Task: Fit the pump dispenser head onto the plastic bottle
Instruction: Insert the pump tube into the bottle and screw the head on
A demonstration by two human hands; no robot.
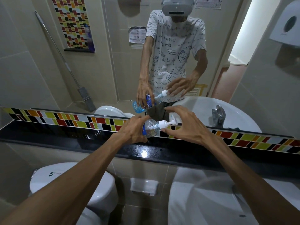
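**Pump head seated in tilted bottle above the ledge**

The clear plastic bottle with a blue label (149,128) was held tilted, its neck pointing right, in the air above the glossy black tabletop ledge (65,137) in front of the mirror. The white plastic pump dispenser head (165,124) sat at the bottle's neck, its dip tube visible inside the clear body and its nozzle pointing right. The left hand (132,129) was clenched around the bottle's lower body. The right hand (186,125) was spread over the pump, its fingers (174,109) released and arched above the nozzle, the thumb tip just beside the white collar; whether it touched could not be told. The mirror (97,62) repeated the hands and bottle, showing blue liquid in the bottle's base. A strip of coloured tiles (81,121) ran behind the ledge. Below it stood a white toilet cistern (65,176) to the left and a white washbasin (203,200) to the right.
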